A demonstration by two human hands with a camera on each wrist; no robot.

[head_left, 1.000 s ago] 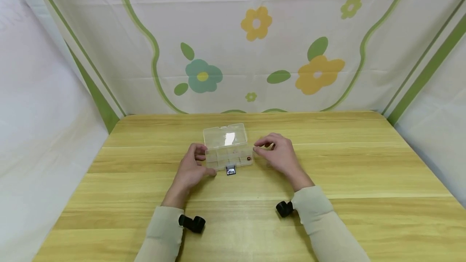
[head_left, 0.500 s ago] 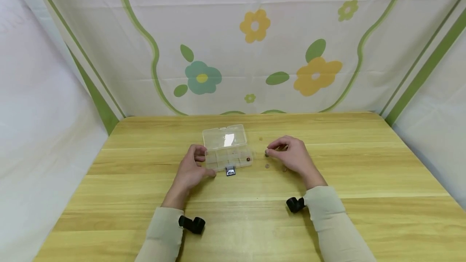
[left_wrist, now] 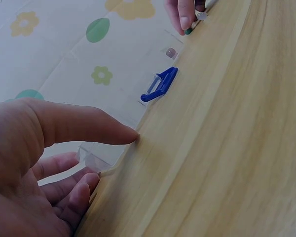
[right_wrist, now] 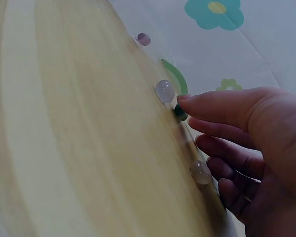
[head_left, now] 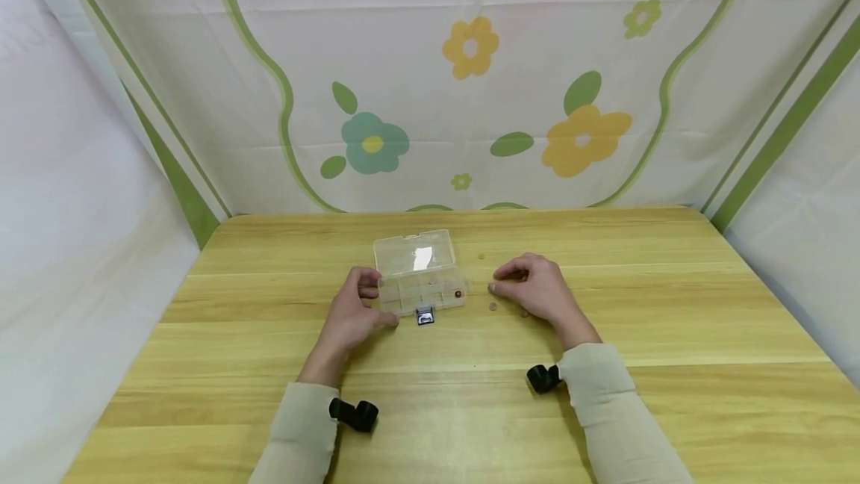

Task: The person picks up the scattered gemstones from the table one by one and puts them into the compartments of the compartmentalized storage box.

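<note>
A clear plastic compartment box (head_left: 411, 291) stands on the table with its lid (head_left: 415, 252) raised at the back. My left hand (head_left: 354, 308) holds its left end, thumb at the front corner and fingers curled by the side. On the box's front hangs a blue latch (left_wrist: 160, 85). One reddish bead (head_left: 458, 294) is in the right front compartment. Right of the box, my right hand (head_left: 534, 288) pinches a dark green bead (right_wrist: 181, 112) between thumb and forefinger, low at the table. Close by lie a pale round bead (right_wrist: 165, 91) and another clear bead (right_wrist: 201, 172), under the curled fingers.
A small yellowish bead (head_left: 481, 256) lies behind the right hand on the wooden table (head_left: 430, 409). A flower-printed cloth (head_left: 430, 81) hangs at the table's back edge, with white cloth at both sides.
My right hand has moved right, from the box's right end to the loose beads, uncovering several of them. During the last half second it shifts only slightly. The left hand stays at the box.
</note>
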